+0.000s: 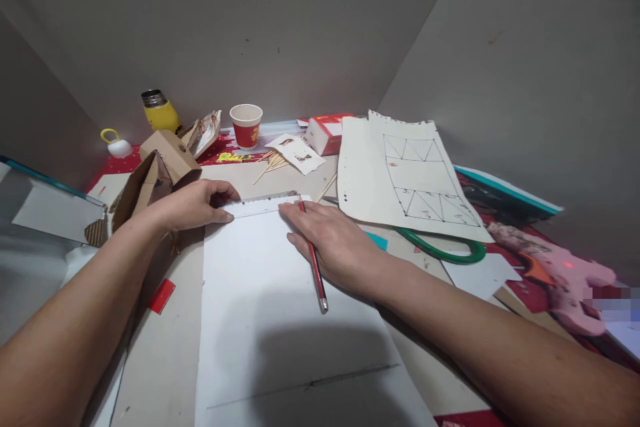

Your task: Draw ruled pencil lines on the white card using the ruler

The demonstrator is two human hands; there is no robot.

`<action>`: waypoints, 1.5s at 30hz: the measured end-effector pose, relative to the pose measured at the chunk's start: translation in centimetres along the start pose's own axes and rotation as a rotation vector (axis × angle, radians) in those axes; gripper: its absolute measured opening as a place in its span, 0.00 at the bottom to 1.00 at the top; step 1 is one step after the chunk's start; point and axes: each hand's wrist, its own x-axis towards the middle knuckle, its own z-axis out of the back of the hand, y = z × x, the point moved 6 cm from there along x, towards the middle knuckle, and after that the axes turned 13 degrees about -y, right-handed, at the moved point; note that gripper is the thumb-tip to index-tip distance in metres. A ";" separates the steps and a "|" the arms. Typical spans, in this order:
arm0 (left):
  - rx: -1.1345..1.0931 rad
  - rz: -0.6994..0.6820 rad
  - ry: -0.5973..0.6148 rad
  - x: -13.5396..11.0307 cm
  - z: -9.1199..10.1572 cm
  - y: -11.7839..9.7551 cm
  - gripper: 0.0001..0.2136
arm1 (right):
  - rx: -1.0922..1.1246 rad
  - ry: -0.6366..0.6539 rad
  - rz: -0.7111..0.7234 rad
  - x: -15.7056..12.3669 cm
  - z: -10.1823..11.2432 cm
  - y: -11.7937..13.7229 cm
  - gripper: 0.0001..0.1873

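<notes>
A long white sheet of paper point(250, 293) lies in front of me, with a pencil line across its near part. Along its far edge rests a clear ruler point(257, 205). My left hand point(203, 205) grips the ruler's left end between thumb and fingers. My right hand point(333, 240) presses on the ruler's right end with its fingertips. A red and black pencil point(315, 263) is tucked between the fingers of that same hand, its blunt end pointing toward me.
A sheet with a drawn truss pattern point(415, 177) lies at the right, over green-handled scissors point(450, 253). Beyond it is a pink glue gun point(560, 273). Behind stand a paper cup point(247, 130), a yellow bottle point(163, 117), thin sticks point(273, 163) and cardboard pieces point(173, 153).
</notes>
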 end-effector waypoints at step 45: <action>-0.009 0.018 -0.061 0.1 -0.6 0.3 0.17 | 0.856 -0.222 -0.577 1.3 2.8 1.3 0.21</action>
